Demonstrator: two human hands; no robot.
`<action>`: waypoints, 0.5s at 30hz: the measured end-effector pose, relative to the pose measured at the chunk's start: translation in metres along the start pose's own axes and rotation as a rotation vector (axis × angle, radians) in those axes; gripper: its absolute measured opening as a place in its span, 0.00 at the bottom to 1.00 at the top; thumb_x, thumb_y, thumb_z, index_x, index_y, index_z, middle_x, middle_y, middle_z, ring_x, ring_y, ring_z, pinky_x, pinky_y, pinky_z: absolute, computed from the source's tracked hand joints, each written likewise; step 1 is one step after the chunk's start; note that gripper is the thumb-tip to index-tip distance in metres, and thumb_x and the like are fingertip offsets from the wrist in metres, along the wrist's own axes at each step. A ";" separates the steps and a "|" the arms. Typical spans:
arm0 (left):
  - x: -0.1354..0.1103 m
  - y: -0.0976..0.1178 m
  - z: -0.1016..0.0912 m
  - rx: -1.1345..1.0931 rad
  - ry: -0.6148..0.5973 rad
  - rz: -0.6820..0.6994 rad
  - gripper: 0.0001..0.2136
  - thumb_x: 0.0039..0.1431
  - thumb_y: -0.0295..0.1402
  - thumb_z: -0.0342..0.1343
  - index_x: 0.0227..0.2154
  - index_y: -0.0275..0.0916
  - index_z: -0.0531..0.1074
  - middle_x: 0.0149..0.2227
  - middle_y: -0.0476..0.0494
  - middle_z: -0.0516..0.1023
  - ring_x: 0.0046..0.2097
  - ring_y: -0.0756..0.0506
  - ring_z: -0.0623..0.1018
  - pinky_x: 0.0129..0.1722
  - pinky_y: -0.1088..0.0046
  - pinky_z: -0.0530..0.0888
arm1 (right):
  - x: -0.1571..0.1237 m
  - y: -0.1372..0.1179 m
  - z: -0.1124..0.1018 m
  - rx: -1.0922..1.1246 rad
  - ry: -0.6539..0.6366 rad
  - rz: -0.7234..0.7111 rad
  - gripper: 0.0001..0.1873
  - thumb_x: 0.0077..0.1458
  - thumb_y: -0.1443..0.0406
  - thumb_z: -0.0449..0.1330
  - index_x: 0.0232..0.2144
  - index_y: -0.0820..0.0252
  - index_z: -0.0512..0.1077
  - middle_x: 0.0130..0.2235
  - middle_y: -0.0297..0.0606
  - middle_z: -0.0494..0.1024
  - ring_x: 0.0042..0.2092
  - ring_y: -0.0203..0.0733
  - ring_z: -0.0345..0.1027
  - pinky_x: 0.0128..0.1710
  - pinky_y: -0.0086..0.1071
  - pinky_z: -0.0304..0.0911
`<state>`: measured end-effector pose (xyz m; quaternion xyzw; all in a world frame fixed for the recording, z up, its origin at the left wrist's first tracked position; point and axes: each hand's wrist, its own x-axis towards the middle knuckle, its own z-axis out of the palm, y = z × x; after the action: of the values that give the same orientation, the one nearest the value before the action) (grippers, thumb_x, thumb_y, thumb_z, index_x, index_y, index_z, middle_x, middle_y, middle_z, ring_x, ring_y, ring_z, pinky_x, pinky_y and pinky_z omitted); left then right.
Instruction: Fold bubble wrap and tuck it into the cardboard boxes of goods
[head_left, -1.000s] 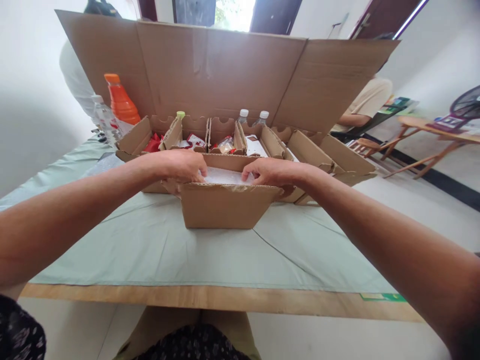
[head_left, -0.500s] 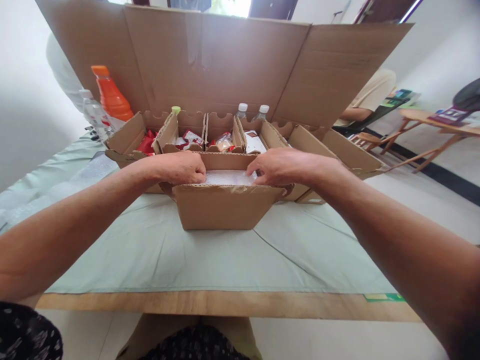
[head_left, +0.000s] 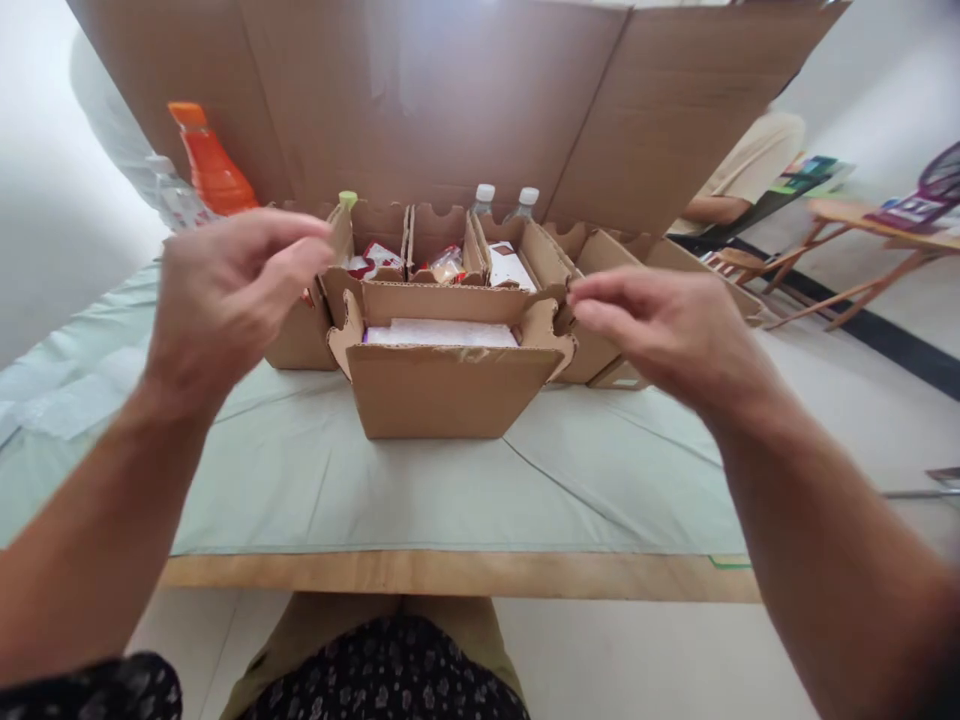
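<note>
A small open cardboard box (head_left: 442, 395) stands in the middle of the table, its side flaps leaning outward. Inside it lies a white, translucent wrapped sheet (head_left: 454, 333) that looks like bubble wrap, with a purple edge at its left. My left hand (head_left: 229, 290) is raised left of the box, fingers stretched forward and thumb slightly apart, with nothing visible in it. To the right of the box hovers my right hand (head_left: 660, 335), fingers loosely bent and the thumb a little apart, also with nothing visible. Neither hand touches the wrapped sheet.
Behind stands a row of cardboard bins holding red packets (head_left: 375, 260) and a white packet (head_left: 510, 266). An orange bottle (head_left: 217, 170) and clear bottles stand near a tall cardboard panel (head_left: 435, 110). Bubble wrap (head_left: 82, 395) lies at left. A person (head_left: 757, 165) sits behind the panel's right end.
Both hands have come out of the box and moved apart, the left one up and leftward, the right one to the right. The wrapped sheet stays inside. The view has tilted slightly downward.
</note>
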<state>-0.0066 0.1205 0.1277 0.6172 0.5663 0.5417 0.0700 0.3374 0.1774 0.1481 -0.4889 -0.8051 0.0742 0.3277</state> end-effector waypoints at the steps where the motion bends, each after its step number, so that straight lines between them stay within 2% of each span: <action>1: -0.019 -0.012 -0.001 -0.063 0.143 -0.007 0.23 0.66 0.51 0.58 0.55 0.41 0.78 0.49 0.46 0.83 0.52 0.40 0.81 0.58 0.56 0.78 | -0.016 0.011 0.006 0.092 0.014 0.081 0.18 0.58 0.53 0.64 0.43 0.59 0.80 0.42 0.43 0.84 0.40 0.49 0.77 0.47 0.47 0.73; 2: -0.037 -0.026 0.003 -0.118 0.102 -0.060 0.31 0.61 0.53 0.62 0.61 0.40 0.72 0.57 0.41 0.80 0.59 0.37 0.78 0.61 0.52 0.76 | -0.030 0.021 0.017 0.192 -0.002 0.146 0.26 0.55 0.48 0.66 0.49 0.59 0.78 0.46 0.45 0.83 0.44 0.52 0.78 0.49 0.49 0.74; 4: -0.066 -0.055 0.023 -0.193 -0.075 -0.195 0.46 0.53 0.56 0.69 0.70 0.42 0.60 0.72 0.35 0.64 0.70 0.31 0.68 0.68 0.45 0.68 | -0.049 0.036 0.050 0.377 -0.076 0.209 0.40 0.53 0.41 0.66 0.58 0.58 0.71 0.55 0.49 0.80 0.53 0.56 0.76 0.52 0.51 0.74; 5: -0.076 -0.067 0.037 -0.257 -0.138 -0.218 0.48 0.52 0.57 0.68 0.70 0.41 0.59 0.73 0.33 0.62 0.71 0.30 0.65 0.70 0.44 0.64 | -0.055 0.040 0.069 0.458 -0.098 0.218 0.44 0.52 0.38 0.65 0.61 0.58 0.68 0.59 0.51 0.77 0.57 0.57 0.74 0.55 0.51 0.73; 7: -0.088 -0.079 0.065 -0.409 -0.223 -0.228 0.42 0.59 0.60 0.61 0.70 0.41 0.60 0.71 0.33 0.66 0.72 0.32 0.65 0.73 0.46 0.59 | -0.061 0.038 0.103 0.583 -0.067 0.235 0.48 0.53 0.34 0.62 0.65 0.57 0.64 0.63 0.52 0.74 0.62 0.57 0.70 0.61 0.52 0.69; 9: -0.098 -0.077 0.083 -0.524 -0.214 -0.221 0.37 0.65 0.60 0.54 0.69 0.42 0.61 0.68 0.35 0.70 0.71 0.35 0.66 0.74 0.49 0.58 | -0.069 0.029 0.124 0.647 0.030 0.268 0.49 0.54 0.34 0.61 0.66 0.57 0.63 0.63 0.51 0.74 0.63 0.57 0.69 0.65 0.53 0.64; 10: -0.105 -0.073 0.087 -0.547 -0.192 -0.225 0.35 0.67 0.59 0.52 0.69 0.43 0.61 0.67 0.36 0.71 0.72 0.35 0.66 0.74 0.50 0.57 | -0.076 0.022 0.129 0.652 0.076 0.285 0.48 0.54 0.34 0.61 0.66 0.57 0.63 0.63 0.51 0.74 0.63 0.57 0.69 0.66 0.53 0.62; 12: -0.124 -0.061 0.081 -0.538 -0.167 -0.243 0.33 0.69 0.56 0.52 0.69 0.43 0.61 0.68 0.37 0.71 0.73 0.35 0.64 0.75 0.51 0.57 | -0.096 0.007 0.127 0.625 0.123 0.308 0.45 0.57 0.36 0.60 0.65 0.58 0.65 0.60 0.51 0.77 0.61 0.57 0.71 0.65 0.53 0.63; 15: -0.156 -0.044 0.045 -0.480 -0.134 -0.278 0.31 0.70 0.53 0.52 0.69 0.42 0.62 0.67 0.36 0.72 0.74 0.34 0.62 0.74 0.50 0.60 | -0.124 -0.025 0.106 0.544 0.127 0.290 0.41 0.60 0.39 0.59 0.65 0.56 0.66 0.57 0.49 0.79 0.57 0.57 0.74 0.59 0.52 0.69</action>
<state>0.0353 0.0384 -0.0132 0.5336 0.4952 0.6036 0.3250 0.2934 0.0822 0.0205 -0.4964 -0.6556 0.3022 0.4821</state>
